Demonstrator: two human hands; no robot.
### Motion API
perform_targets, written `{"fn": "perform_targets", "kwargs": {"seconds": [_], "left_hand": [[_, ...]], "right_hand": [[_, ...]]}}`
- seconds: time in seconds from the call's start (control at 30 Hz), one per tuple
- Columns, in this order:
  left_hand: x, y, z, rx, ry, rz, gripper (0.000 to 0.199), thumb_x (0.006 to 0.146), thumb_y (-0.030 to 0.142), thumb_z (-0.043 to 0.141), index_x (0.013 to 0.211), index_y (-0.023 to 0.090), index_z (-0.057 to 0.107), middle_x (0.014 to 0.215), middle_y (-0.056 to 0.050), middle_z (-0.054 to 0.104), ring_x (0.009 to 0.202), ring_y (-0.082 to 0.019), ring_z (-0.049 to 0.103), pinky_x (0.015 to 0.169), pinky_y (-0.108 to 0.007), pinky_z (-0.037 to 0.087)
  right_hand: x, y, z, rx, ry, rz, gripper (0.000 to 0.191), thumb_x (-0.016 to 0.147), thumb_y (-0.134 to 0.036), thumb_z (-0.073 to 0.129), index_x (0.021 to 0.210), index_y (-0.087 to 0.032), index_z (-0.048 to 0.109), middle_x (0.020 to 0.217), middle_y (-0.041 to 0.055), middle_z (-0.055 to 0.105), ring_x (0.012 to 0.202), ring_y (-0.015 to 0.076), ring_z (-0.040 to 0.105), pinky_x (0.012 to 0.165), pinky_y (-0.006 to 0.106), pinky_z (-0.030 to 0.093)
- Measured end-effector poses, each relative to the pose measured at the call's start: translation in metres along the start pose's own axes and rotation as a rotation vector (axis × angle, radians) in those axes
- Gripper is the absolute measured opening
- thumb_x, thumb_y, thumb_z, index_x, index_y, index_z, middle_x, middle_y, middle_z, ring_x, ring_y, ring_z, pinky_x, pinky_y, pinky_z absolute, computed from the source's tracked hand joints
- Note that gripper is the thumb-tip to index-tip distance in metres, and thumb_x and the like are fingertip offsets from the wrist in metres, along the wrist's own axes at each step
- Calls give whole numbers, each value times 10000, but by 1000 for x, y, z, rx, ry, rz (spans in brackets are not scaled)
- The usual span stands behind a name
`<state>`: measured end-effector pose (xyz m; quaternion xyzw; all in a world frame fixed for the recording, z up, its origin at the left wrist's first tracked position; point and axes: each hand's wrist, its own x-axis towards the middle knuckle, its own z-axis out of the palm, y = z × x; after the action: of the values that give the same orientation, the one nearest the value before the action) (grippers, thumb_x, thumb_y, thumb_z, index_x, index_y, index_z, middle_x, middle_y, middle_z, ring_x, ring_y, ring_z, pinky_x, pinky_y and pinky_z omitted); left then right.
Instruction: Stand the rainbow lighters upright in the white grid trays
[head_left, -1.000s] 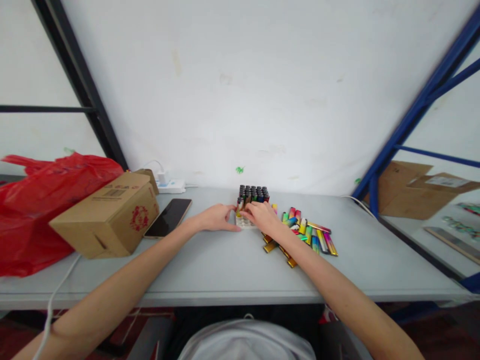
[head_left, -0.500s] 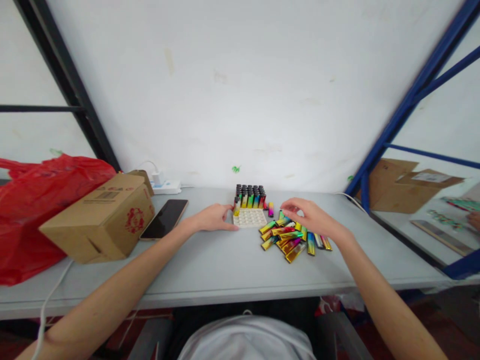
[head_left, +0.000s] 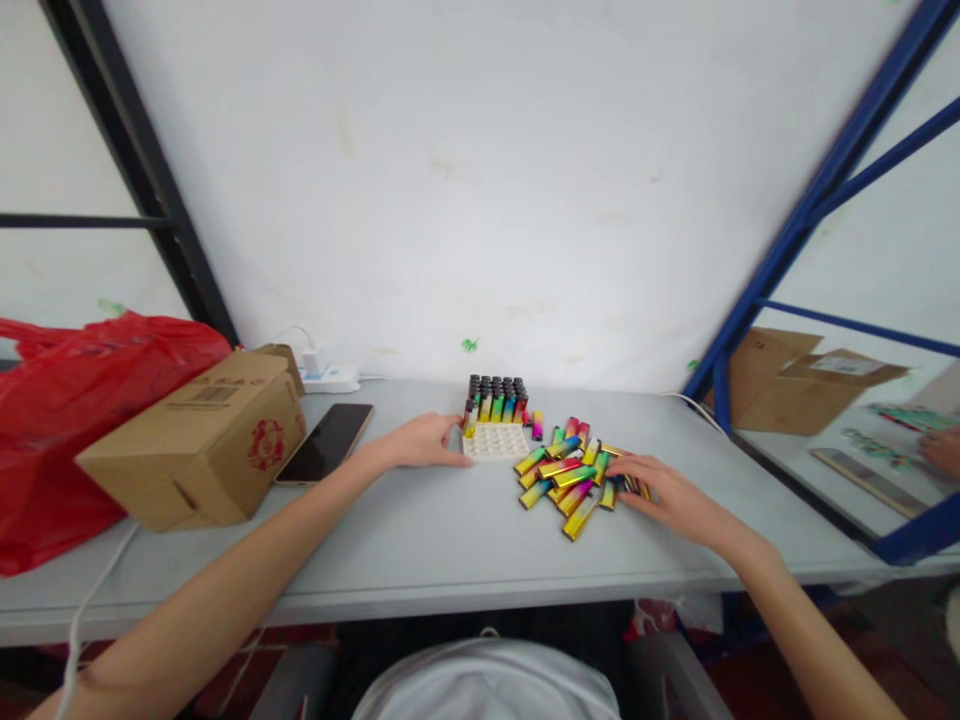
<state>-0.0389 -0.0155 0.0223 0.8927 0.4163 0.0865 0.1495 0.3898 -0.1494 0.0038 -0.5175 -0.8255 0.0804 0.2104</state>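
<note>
A white tray [head_left: 496,443] with a grid of small holes lies on the table. Several lighters [head_left: 496,400] with shiny, many-coloured bodies and black tops stand upright in its back rows, and another stands at its left edge. My left hand [head_left: 429,441] holds the tray's left side, thumb at the front corner and fingers by the side lighter. Right of the tray, more lighters [head_left: 570,472] lie in a loose pile. My right hand [head_left: 660,492] rests over the pile's right side, fingers stretched out and partly covering some lighters; nothing is visibly gripped.
A single lighter [head_left: 538,425] stands between tray and pile. To the left are a phone [head_left: 328,443], a brown box [head_left: 199,440], a red plastic bag [head_left: 67,430] and a power strip [head_left: 332,378]. Beyond the blue frame [head_left: 787,250], another person's hand [head_left: 941,450] shows.
My right hand has moved right and toward me, from the pile's back to its right side, uncovering lighters at the back. My left hand stays at the tray.
</note>
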Motion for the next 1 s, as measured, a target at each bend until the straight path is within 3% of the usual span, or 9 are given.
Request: {"fn": "perform_targets", "kwargs": {"seconds": [0.2, 0.33, 0.5, 0.63, 0.7, 0.77, 0.83, 0.9, 1.0], "left_hand": [[-1, 1, 0, -1, 2, -3, 771, 738, 743, 662, 1249, 169, 605, 829, -20, 671, 736, -209, 634, 601, -279, 392], [0, 1, 0, 5, -2, -4, 779, 742, 736, 665, 1262, 159, 597, 837, -23, 676, 730, -206, 632, 594, -277, 388], [0, -1, 2, 22, 11, 17, 782, 752, 749, 654, 1236, 136, 606, 828, -34, 678, 723, -219, 630, 601, -292, 395], [1, -2, 3, 28, 16, 10, 780, 741, 760, 658, 1235, 159, 601, 843, -33, 684, 739, -223, 635, 605, -290, 393], [1, -1, 3, 26, 15, 8, 781, 738, 765, 655, 1235, 165, 601, 848, -35, 688, 741, -223, 636, 601, -290, 391], [1, 0, 2, 31, 12, 10, 779, 740, 773, 647, 1224, 163, 607, 841, -38, 689, 737, -226, 636, 601, -293, 390], [0, 2, 1, 41, 3, 8, 778, 745, 774, 637, 1226, 162, 608, 820, -33, 686, 725, -227, 633, 599, -294, 387], [0, 4, 1, 50, -8, 0, 782, 751, 761, 638, 1251, 161, 598, 806, -26, 683, 712, -222, 630, 594, -291, 379], [0, 5, 0, 52, -3, 1, 774, 760, 746, 646, 1263, 162, 590, 791, -17, 678, 701, -212, 627, 590, -281, 370]], "right_hand": [[11, -1, 6, -60, 36, -39, 246, 940, -370, 607, 1116, -272, 748, 1253, 123, 704, 1197, 316, 635, 1058, 521, 496], [11, -2, 2, 55, 9, -22, 267, 947, -442, 616, 1106, -270, 744, 1235, 116, 702, 1172, 306, 639, 1050, 488, 497], [23, 0, -2, 405, 214, 138, 360, 859, -582, 703, 996, -251, 735, 1065, 109, 743, 1011, 300, 690, 948, 453, 544], [54, -12, 2, 778, 365, 251, 442, 756, -617, 794, 957, -233, 710, 1003, 83, 749, 971, 265, 706, 927, 429, 559], [75, -26, 5, 1001, 387, 260, 460, 748, -611, 801, 973, -232, 668, 979, 59, 735, 926, 232, 711, 884, 411, 576], [100, -43, 8, 1136, 315, 243, 464, 762, -598, 790, 1009, -243, 622, 909, 15, 700, 800, 180, 693, 781, 364, 589], [124, -60, 11, 1169, 261, 231, 463, 767, -590, 784, 1001, -255, 568, 806, -42, 633, 589, 96, 565, 582, 255, 522], [147, -76, 17, 1151, 211, 223, 479, 764, -600, 773, 995, -272, 512, 715, -86, 562, 453, 51, 370, 411, 174, 310], [174, -94, 32, 1047, 140, 211, 500, 787, -687, 696, 916, -258, 474, 580, -124, 370, 419, 55, 232, 390, 182, 161]]}}
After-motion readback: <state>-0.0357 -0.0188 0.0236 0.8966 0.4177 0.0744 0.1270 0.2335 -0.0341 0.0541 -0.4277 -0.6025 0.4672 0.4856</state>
